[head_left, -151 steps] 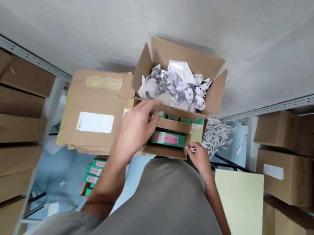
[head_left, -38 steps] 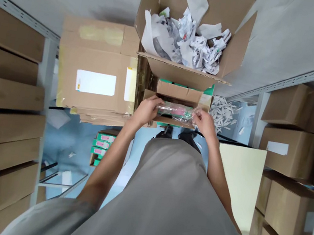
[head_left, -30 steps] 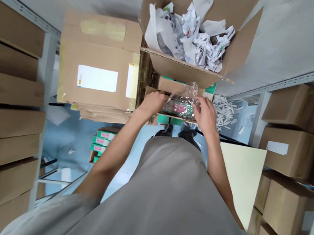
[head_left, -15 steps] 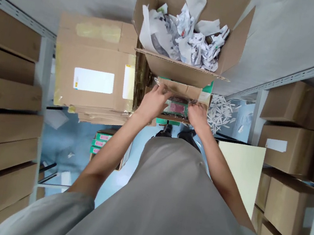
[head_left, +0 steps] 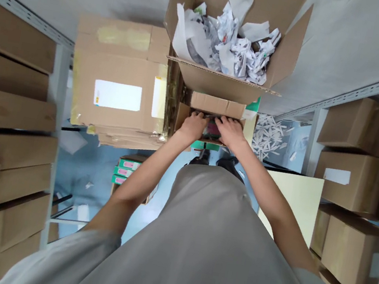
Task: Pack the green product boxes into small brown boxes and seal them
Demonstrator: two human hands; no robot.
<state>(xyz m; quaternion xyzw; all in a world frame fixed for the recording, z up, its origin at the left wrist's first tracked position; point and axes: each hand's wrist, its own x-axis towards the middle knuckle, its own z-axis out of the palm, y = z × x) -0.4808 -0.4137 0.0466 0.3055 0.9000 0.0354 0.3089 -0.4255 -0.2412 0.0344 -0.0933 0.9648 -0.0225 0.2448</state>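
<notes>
In front of my body stands an open small brown carton (head_left: 217, 104), its back flap raised. Inside it lies a green and pink package (head_left: 213, 128), mostly covered by my hands; a dark, shiny edge, perhaps clear plastic wrap, shows along its back. My left hand (head_left: 194, 127) reaches into the carton's left part, fingers laid over the package. My right hand (head_left: 230, 132) rests over the right part with its fingers spread, the tips on the package. Neither hand visibly grips anything, though the undersides of the fingers are hidden.
Behind the carton stands a larger open box (head_left: 221, 85) of crumpled white paper (head_left: 239, 55). Flattened cardboard (head_left: 121, 69) is stacked at left. Green and pink boxes (head_left: 125, 172) sit lower left, paper strips (head_left: 267, 136) at right. Shelves with cartons (head_left: 351, 183) line both sides.
Both hands have moved inward, closer together over the package. The clear plastic they were handling at the carton's edges is now down inside. The whole view has shifted slightly.
</notes>
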